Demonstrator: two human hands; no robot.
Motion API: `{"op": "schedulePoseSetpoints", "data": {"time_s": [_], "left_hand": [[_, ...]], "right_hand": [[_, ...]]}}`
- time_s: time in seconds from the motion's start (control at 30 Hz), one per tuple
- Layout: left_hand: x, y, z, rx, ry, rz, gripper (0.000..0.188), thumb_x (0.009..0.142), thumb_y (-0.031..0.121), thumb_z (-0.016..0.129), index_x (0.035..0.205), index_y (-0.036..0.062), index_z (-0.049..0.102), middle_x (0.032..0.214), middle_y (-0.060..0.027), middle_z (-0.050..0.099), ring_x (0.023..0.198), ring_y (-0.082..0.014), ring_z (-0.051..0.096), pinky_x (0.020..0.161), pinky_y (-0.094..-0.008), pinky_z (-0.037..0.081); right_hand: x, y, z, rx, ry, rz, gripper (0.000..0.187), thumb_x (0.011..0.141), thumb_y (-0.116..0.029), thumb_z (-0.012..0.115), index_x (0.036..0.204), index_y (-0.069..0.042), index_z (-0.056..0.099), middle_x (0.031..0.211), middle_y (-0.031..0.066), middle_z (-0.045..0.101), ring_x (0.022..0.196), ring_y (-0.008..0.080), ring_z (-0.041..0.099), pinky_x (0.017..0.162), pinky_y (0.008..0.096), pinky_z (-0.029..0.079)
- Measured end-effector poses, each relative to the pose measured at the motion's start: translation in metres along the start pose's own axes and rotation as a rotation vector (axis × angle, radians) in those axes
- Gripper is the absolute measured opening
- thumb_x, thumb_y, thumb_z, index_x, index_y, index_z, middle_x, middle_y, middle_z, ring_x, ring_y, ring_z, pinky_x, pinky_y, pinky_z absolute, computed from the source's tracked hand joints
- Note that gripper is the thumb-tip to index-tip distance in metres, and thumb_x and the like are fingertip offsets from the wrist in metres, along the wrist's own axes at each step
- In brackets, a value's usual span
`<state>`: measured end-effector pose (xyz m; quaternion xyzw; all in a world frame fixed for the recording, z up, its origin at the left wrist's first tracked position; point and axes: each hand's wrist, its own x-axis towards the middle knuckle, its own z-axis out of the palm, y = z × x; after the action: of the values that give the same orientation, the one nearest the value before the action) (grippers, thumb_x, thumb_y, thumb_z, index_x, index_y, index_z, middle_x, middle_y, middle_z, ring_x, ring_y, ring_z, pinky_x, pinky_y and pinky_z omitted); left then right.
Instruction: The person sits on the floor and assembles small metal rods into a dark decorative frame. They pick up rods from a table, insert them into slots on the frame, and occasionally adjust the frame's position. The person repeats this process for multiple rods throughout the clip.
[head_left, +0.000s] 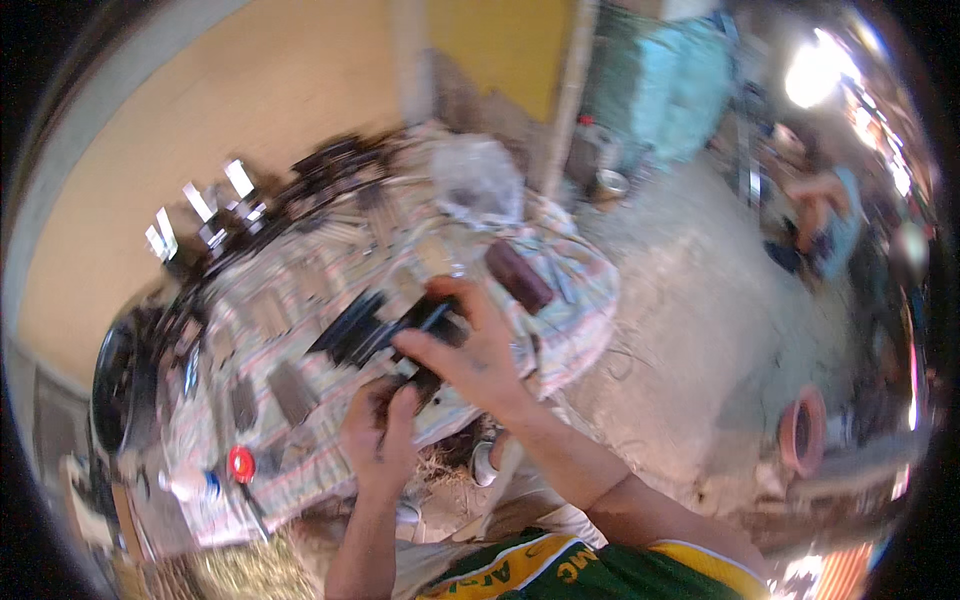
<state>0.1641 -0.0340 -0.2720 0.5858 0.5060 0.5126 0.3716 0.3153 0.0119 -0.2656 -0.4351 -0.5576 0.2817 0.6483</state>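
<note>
Both of my hands hold one black part [425, 325] above a cluttered workbench [580, 300]. My right hand [470, 355] wraps over its upper end with fingers curled around it. My left hand [380, 430] grips its lower end from below. The picture is blurred, so the part's exact shape is unclear. Just left of it lies a black ribbed piece [345, 335] on the bench. A dark brown oblong object [518, 277] rests on the bench above my right hand.
The bench carries many grey metal pieces, a crumpled clear plastic bag [475, 175], a red round cap [241, 463] and a dark tyre-like ring [110, 385]. A terracotta pot [803, 430] stands on the concrete floor. Another person [825, 215] sits at the far right.
</note>
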Motion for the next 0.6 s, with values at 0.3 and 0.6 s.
{"op": "schedulePoseSetpoints", "data": {"time_s": [0.3, 0.6], "left_hand": [[-0.038, 0.008, -0.061, -0.075, 0.031, 0.141, 0.027, 0.091, 0.021, 0.064, 0.099, -0.0043, 0.059, 0.078, -0.0034, 0.058, 0.06, -0.0073, 0.048, 0.053, -0.0208, 0.039], [-0.053, 0.0, -0.151, -0.135, 0.01, 0.01, 0.022, 0.085, 0.009, 0.064, 0.103, -0.0025, 0.059, 0.092, -0.0116, 0.062, 0.081, -0.0207, 0.057, 0.071, -0.0328, 0.046]], "right_hand": [[-0.039, -0.037, 0.032, 0.24, -0.049, -0.002, 0.039, 0.088, -0.016, 0.07, 0.119, 0.0, 0.052, 0.111, 0.0077, 0.061, 0.107, 0.0134, 0.056, 0.093, 0.0275, 0.044], [-0.048, -0.039, 0.049, 0.4, -0.184, 0.074, 0.028, 0.099, -0.012, 0.05, 0.123, 0.002, 0.046, 0.104, 0.01, 0.064, 0.096, 0.0144, 0.063, 0.085, 0.0286, 0.05]]}}
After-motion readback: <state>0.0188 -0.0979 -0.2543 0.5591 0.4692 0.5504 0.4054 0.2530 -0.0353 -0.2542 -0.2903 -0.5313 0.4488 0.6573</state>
